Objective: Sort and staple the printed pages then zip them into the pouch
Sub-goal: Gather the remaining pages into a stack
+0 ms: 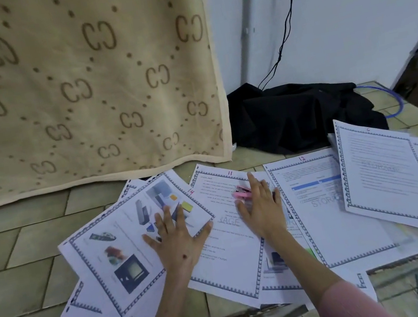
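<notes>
Pages (228, 241) lie fanned and overlapping on the tiled floor (17, 248), handwritten numbers 11, 12 and 14 showing at some top edges. A pink stapler (241, 191) sits on page 11, just beside the right hand's (263, 209) fingers. Both hands press flat, fingers spread, grip wide, holding nothing; the left hand (178, 237) rests on the picture page (122, 246). Sliding sheets could hide numbers, so the order may slip; the stapler could get buried or knocked. No pouch can be made out for certain.
</notes>
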Demonstrator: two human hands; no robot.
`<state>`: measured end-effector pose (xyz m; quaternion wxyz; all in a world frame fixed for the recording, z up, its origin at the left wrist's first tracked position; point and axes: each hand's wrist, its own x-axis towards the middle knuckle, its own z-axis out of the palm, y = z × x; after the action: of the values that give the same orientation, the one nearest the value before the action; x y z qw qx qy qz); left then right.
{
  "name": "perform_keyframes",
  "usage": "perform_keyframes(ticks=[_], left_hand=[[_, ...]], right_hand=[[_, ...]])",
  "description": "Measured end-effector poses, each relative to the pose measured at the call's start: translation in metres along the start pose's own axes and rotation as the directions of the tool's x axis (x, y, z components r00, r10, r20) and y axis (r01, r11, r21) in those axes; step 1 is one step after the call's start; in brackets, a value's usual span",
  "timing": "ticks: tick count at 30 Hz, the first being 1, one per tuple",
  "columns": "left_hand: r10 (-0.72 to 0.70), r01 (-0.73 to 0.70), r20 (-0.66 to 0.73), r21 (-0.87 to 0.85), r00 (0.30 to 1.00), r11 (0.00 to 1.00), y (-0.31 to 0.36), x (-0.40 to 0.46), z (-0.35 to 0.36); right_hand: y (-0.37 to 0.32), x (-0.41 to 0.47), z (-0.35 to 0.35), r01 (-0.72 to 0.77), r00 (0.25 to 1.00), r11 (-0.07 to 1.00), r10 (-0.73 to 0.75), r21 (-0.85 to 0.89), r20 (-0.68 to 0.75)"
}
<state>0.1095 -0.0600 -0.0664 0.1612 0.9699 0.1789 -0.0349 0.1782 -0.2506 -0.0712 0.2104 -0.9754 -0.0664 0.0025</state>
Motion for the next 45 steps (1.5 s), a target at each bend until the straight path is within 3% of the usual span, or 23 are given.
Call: perform_keyframes(ticks=[3, 6, 9, 13, 17, 21, 24, 29, 34, 38, 40, 45], left_hand=[[-0.045, 0.045, -0.06, 0.007, 0.997, 0.999, 0.008, 0.001, 0.002], [0.23, -0.219, -0.114, 0.095, 0.967, 0.971, 0.022, -0.002, 0.008], [0.477, -0.475, -0.01, 0.072, 0.879, 0.877, 0.033, -0.008, 0.02], [0.491, -0.49, -0.009, 0.051, 0.871, 0.87, 0.027, -0.005, 0.025], [0.455, -0.457, 0.041, 0.068, 0.89, 0.887, 0.027, -0.007, 0.024], [0.469, -0.469, 0.019, 0.056, 0.883, 0.882, 0.028, -0.007, 0.025], [0.472, -0.472, 0.007, 0.024, 0.881, 0.881, 0.029, -0.007, 0.026], [0.47, -0.47, -0.014, 0.013, 0.883, 0.883, 0.029, -0.005, 0.028], [0.479, -0.48, -0.079, -0.005, 0.874, 0.877, 0.028, -0.003, 0.032], [0.463, -0.466, -0.099, -0.01, 0.881, 0.884, 0.029, -0.004, 0.031], [0.459, -0.461, -0.08, -0.003, 0.885, 0.888, 0.031, -0.004, 0.029], [0.424, -0.423, -0.042, 0.021, 0.905, 0.906, 0.034, -0.005, 0.025]], right_hand=[[-0.001, -0.002, 0.002, 0.032, 0.999, 0.999, -0.033, -0.029, -0.035], [-0.001, -0.002, 0.002, 0.043, 0.998, 0.999, -0.043, -0.012, -0.047], [-0.001, -0.002, 0.002, 0.049, 0.994, 0.999, -0.047, 0.021, -0.1], [0.002, 0.001, 0.002, 0.05, 0.986, 0.985, -0.022, 0.163, -0.168], [0.008, 0.014, -0.018, -0.098, 0.973, 0.907, 0.175, 0.41, -0.153], [0.019, 0.045, -0.039, -0.187, 0.94, 0.901, 0.28, 0.391, -0.196], [0.018, 0.068, -0.046, -0.223, 0.945, 0.843, 0.31, 0.49, -0.103], [0.015, 0.091, -0.04, -0.191, 0.974, 0.93, 0.221, 0.315, -0.059], [0.018, 0.097, -0.036, -0.123, 0.984, 0.959, 0.15, 0.254, -0.092], [0.011, 0.08, -0.038, -0.109, 0.964, 0.947, 0.175, 0.302, -0.201], [0.006, 0.063, -0.035, -0.131, 0.953, 0.975, 0.174, 0.181, -0.249], [0.004, 0.03, -0.016, -0.197, 0.974, 0.971, 0.209, -0.138, 0.086]])
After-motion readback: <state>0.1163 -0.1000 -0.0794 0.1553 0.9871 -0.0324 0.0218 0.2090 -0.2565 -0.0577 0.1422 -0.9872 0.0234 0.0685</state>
